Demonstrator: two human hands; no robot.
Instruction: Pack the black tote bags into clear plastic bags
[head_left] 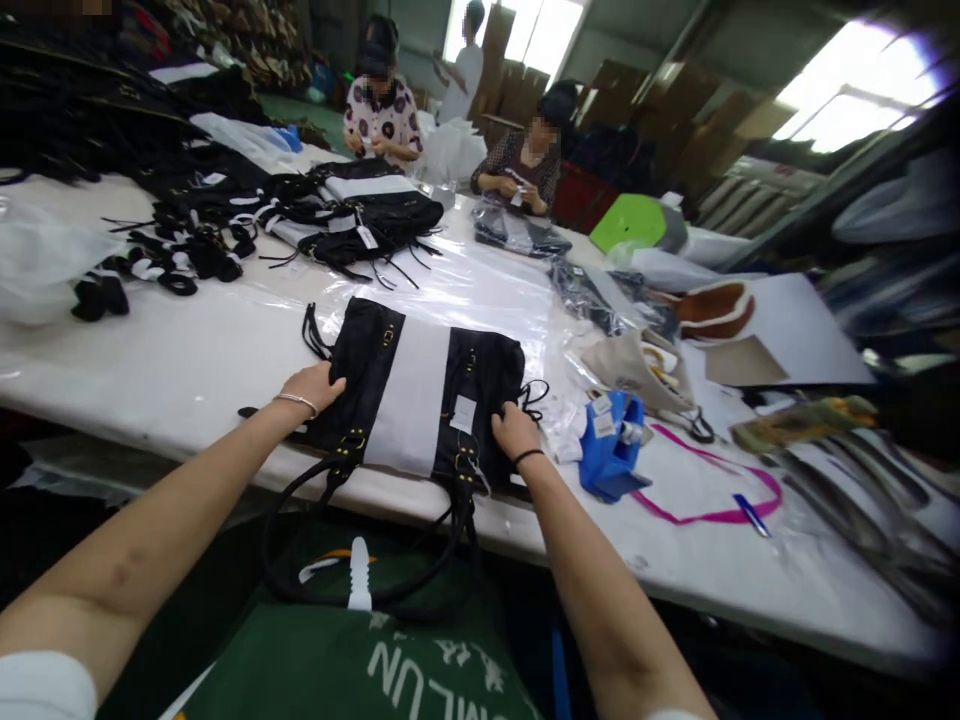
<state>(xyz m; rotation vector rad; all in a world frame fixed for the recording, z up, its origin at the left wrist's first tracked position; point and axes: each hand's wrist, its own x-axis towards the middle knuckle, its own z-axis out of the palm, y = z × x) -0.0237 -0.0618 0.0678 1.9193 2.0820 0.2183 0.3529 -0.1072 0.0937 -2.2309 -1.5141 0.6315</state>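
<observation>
Evenly held: a black bag [373, 370] at the table's near edge

The bag lies flat, its pale middle band [411, 390] facing up and its handles [274, 500] hanging off the near edge over a green apron [315, 650]. The left hand [311, 388] grips the left end, thumb on top, the other fingers partly hidden. The right hand [517, 432] has its fingers bunched, pinching the right end near a white tag [463, 413].

Just right of that hand stands a blue object [609, 440], then a magenta strap [697, 519] with a pen [752, 515] across it. Farther right sit a beige pouch [626, 365] and a brown fleece-lined item [712, 310]. Piled black bags [360, 215] crowd the far left; nearer, black coils [191, 250] and clear plastic [45, 260] take up the left side.

The table [112, 375] is white and broad, with shiny film beyond the bag. Two people work with their hands at its far side; a third person [461, 80] stands behind, near a bright window [551, 30]. Cartons [686, 95] are stacked far right.
</observation>
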